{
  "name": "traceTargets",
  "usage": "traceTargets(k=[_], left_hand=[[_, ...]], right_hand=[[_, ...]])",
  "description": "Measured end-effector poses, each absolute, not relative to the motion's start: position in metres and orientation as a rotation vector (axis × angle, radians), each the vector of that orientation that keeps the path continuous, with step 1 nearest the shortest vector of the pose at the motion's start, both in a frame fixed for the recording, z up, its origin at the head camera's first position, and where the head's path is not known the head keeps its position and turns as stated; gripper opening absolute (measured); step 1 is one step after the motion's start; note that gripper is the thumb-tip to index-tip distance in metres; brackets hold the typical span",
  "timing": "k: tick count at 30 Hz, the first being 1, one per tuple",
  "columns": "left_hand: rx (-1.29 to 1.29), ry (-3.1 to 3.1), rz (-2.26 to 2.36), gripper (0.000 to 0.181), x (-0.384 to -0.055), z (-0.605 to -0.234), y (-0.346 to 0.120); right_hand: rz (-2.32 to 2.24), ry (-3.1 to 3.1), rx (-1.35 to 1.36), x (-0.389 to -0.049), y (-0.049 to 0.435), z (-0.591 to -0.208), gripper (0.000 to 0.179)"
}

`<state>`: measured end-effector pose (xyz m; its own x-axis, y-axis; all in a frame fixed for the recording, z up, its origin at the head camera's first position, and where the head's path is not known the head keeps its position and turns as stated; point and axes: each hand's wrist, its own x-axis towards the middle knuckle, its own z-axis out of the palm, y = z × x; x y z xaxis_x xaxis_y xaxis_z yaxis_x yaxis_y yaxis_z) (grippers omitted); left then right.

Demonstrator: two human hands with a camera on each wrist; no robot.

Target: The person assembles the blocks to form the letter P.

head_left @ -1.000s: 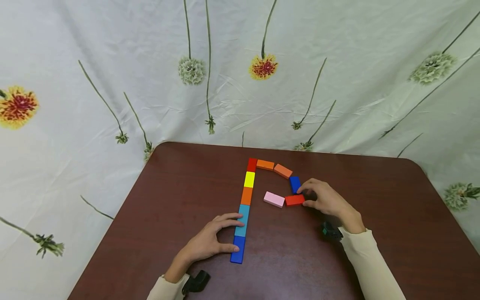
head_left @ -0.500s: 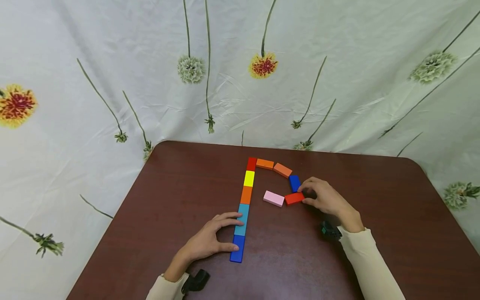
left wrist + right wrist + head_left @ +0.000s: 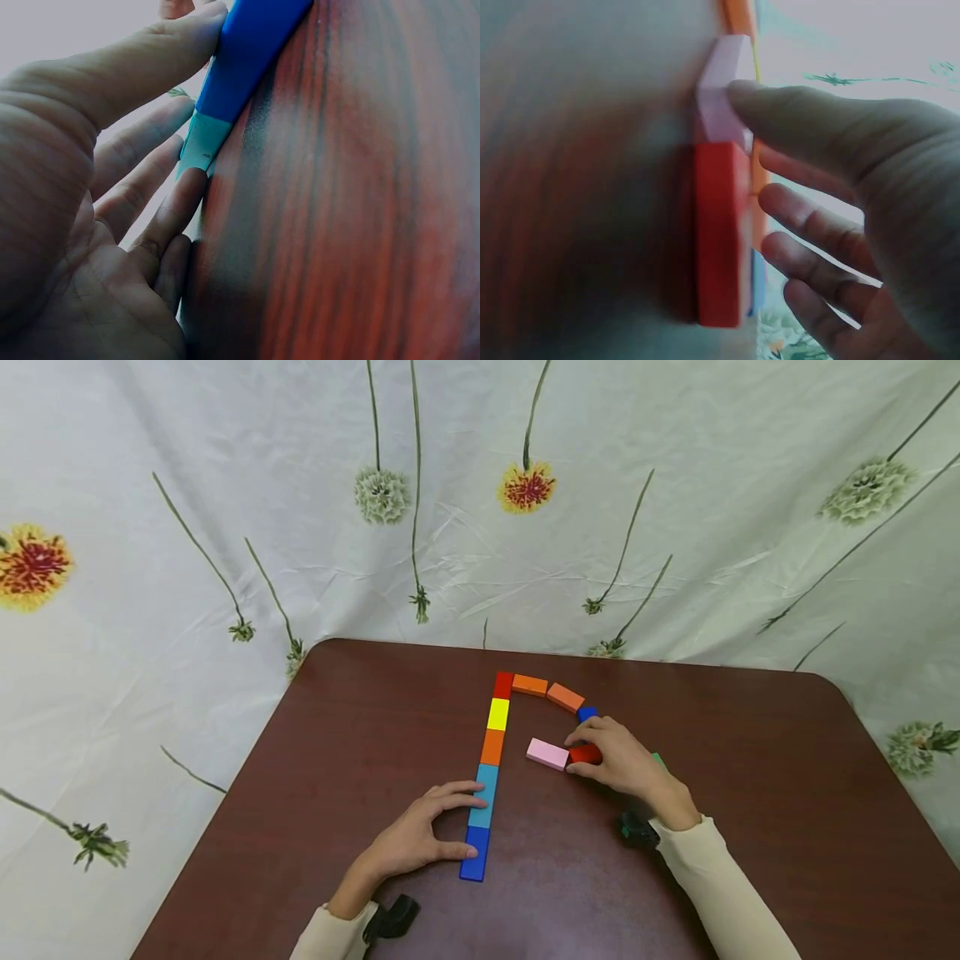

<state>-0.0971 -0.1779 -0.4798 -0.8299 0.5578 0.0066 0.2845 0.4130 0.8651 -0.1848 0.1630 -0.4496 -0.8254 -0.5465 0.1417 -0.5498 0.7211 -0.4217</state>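
Observation:
My left hand (image 3: 416, 831) lies along the near end of a straight row of coloured blocks. Its fingertips rest at the light-blue part (image 3: 486, 785), its thumb at the dark blue block (image 3: 472, 864). Beyond these in the row are an orange block (image 3: 492, 747), a yellow block (image 3: 498, 715) and a red block (image 3: 504, 685). My right hand (image 3: 626, 764) straddles the joint between a pink block (image 3: 547, 754) and a second red block (image 3: 583, 754). In the right wrist view its fingers look relaxed, with the thumb (image 3: 780, 105) over the pink block's side; contact is unclear.
Two orange blocks (image 3: 530, 685) and a dark blue block (image 3: 587, 714), partly hidden, curve from the row's far end. A small green piece (image 3: 657, 760) shows behind my right wrist. The brown table (image 3: 375, 718) ends at a flowered cloth (image 3: 300, 485).
My right hand has moved left from the red block's right end to its joint with the pink block, uncovering the green piece. The red block's tilt changed slightly. My left hand stays put.

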Motion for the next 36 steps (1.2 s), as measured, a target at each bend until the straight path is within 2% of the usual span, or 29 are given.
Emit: traceTargets(k=[12, 23, 36], left_hand=[[0.742, 2.392, 1.366, 0.055, -0.099, -0.479, -0.176], [0.733, 2.385, 1.378, 0.056, -0.097, -0.481, -0.177], [0.725, 2.382, 1.383, 0.056, -0.097, -0.479, -0.178]], right_hand=[[0.571, -2.941, 0.857, -0.182, 0.154, -0.455, 0.033], [0.678, -2.902, 0.878, -0.182, 0.160, -0.447, 0.036], [0.817, -2.928, 0.823, -0.170, 0.220, -0.433, 0.032]])
